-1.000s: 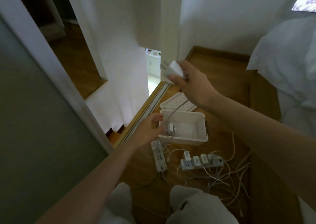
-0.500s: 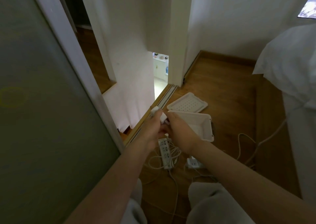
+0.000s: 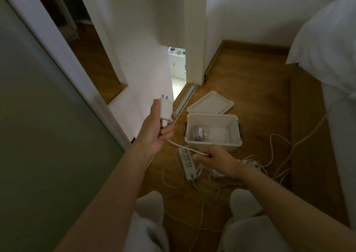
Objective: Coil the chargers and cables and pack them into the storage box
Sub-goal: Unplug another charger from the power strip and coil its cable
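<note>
Wooden floor (image 3: 260, 90) carries our open white box (image 3: 212, 143), a second charger (image 3: 198, 134) lying inside and the lid (image 3: 210, 102) just behind it. A power strip (image 3: 186, 163) lies near the box among loose cables (image 3: 271, 147). Our left hand (image 3: 156, 130) curls round a white charger (image 3: 166, 110), raised left of the box. Our right hand (image 3: 217, 160) pinches its cable (image 3: 185, 148) above the strip.

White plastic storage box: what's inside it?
A small white charger with bundled cable lies at the left of the white storage box; the near wall hides its front floor strip.
</note>
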`<state>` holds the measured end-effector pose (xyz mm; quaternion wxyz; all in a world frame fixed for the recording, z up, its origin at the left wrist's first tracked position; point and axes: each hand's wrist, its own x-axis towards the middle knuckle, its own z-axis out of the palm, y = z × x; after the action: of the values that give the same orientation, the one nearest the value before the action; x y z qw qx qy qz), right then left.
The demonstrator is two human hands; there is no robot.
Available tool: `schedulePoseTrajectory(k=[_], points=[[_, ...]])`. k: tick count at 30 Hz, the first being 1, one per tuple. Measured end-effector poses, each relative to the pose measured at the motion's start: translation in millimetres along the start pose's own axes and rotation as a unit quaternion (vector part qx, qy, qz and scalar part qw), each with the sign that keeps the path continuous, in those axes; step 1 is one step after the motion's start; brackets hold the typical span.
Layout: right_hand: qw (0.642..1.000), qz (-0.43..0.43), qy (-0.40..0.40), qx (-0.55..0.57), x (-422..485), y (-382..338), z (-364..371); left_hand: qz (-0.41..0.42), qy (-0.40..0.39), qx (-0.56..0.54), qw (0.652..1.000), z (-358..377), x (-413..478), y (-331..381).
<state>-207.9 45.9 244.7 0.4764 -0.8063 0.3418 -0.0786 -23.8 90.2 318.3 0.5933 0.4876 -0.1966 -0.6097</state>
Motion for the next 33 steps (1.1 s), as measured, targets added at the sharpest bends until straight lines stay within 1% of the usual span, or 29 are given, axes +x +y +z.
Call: schedulePoseTrajectory(k=[2, 3, 4, 6, 7, 10, 13, 15, 17, 18, 20, 22, 23, 24, 28, 31, 33], points=[[0.999, 0.022, -0.030, 0.005, -7, 12, -9, -0.042, -0.054, 0.065, 0.996, -10, 0, -1], [0.998, 0.029, -0.048, 0.016, -9, 14, -14, -0.066, -0.083, 0.115, 0.988, -15, -1, -1], [0.997, 0.030, -0.060, 0.040, -11, 13, -19, -0.083, -0.107, 0.180, 0.974, -20, -3, -2], [0.992, 0.023, -0.073, 0.096, -13, 12, -23, -0.107, -0.134, 0.305, 0.937, -26, -9, -6], [0.992, 0.015, -0.068, 0.102, -13, 12, -24, -0.112, -0.138, 0.337, 0.925, -28, -11, -8], [0.996, -0.013, -0.007, 0.089, -9, 14, -23, -0.097, -0.136, 0.356, 0.920, -28, -16, -9], [0.995, -0.002, 0.064, 0.076, -4, 15, -26, -0.068, -0.151, 0.357, 0.919, -22, -21, -9], [0.997, 0.012, 0.078, 0.003, -4, 15, -26, -0.052, -0.151, 0.386, 0.909, -18, -23, -9], [0.991, 0.033, 0.094, -0.084, -5, 11, -26, -0.035, -0.130, 0.444, 0.886, -18, -24, -9], [0.987, 0.034, 0.111, -0.110, -5, 9, -25, -0.026, -0.124, 0.470, 0.873, -20, -23, -10], [0.981, 0.017, 0.147, -0.129, -6, 0, -24, -0.017, -0.122, 0.522, 0.844, -23, -20, -13], [0.976, 0.005, 0.167, -0.138, -6, -7, -21, -0.016, -0.135, 0.576, 0.806, -25, -17, -18], [0.975, 0.005, 0.172, -0.142, -7, -8, -19, -0.020, -0.138, 0.592, 0.794, -25, -16, -20], [0.974, 0.007, 0.177, -0.143, -7, -9, -18, -0.025, -0.135, 0.598, 0.790, -25, -15, -23], [0.972, 0.001, 0.211, -0.105, -8, -10, -15, -0.019, -0.103, 0.578, 0.809, -21, -14, -27], [0.968, -0.010, 0.238, -0.076, -10, -11, -14, -0.001, -0.097, 0.597, 0.796, -17, -14, -30], [0.969, -0.016, 0.242, -0.049, -11, -14, -13, 0.012, -0.085, 0.606, 0.791, -13, -15, -32]])
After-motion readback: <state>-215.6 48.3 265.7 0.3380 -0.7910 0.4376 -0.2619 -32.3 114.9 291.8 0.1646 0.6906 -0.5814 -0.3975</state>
